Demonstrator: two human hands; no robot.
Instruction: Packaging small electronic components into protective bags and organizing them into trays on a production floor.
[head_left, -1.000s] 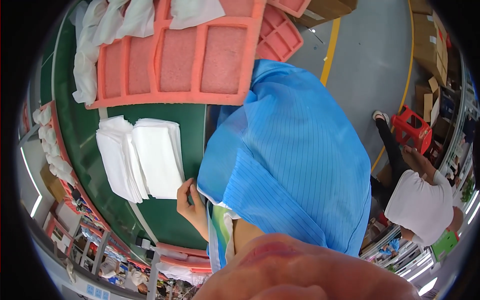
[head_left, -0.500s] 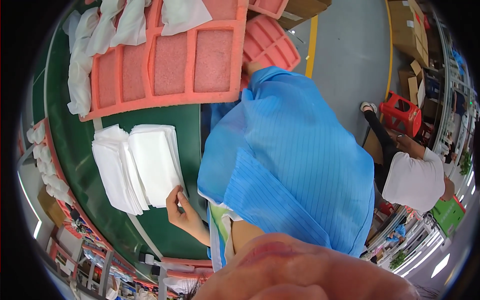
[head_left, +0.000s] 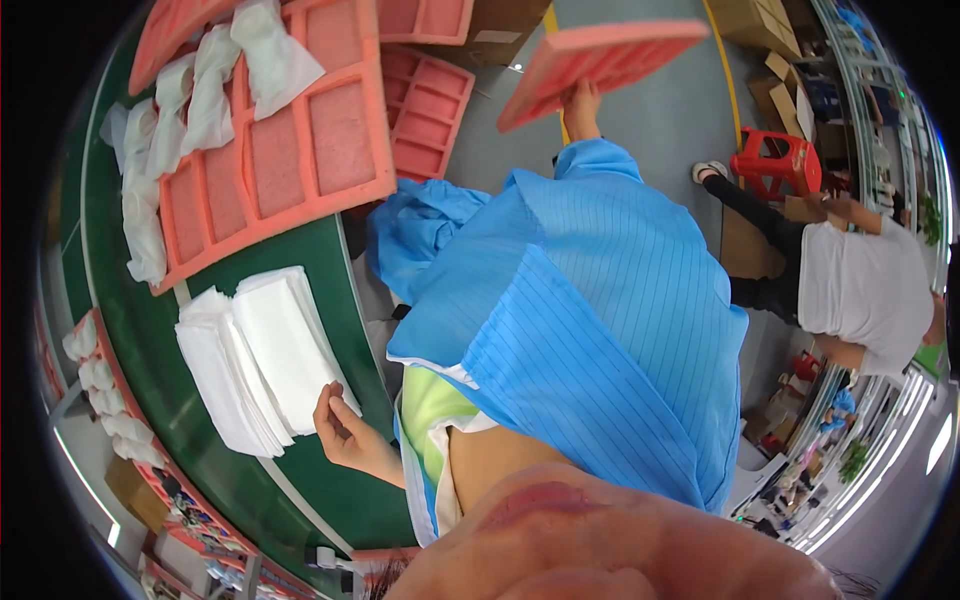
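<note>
With fingers (head_left: 335,412) pinching the near corner of the white cloth stack (head_left: 262,368) on the green table (head_left: 215,290), left hand (head_left: 345,432) steadying it below the big pink tray (head_left: 275,150); right hand (head_left: 580,100), far right of that tray, gripping another pink tray (head_left: 600,62) aloft.

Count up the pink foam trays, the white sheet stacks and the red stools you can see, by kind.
pink foam trays: 5, one of them raised in the right hand
white sheet stack: 1, its corner touched by the left hand
red stool: 1
Total: 7
</note>
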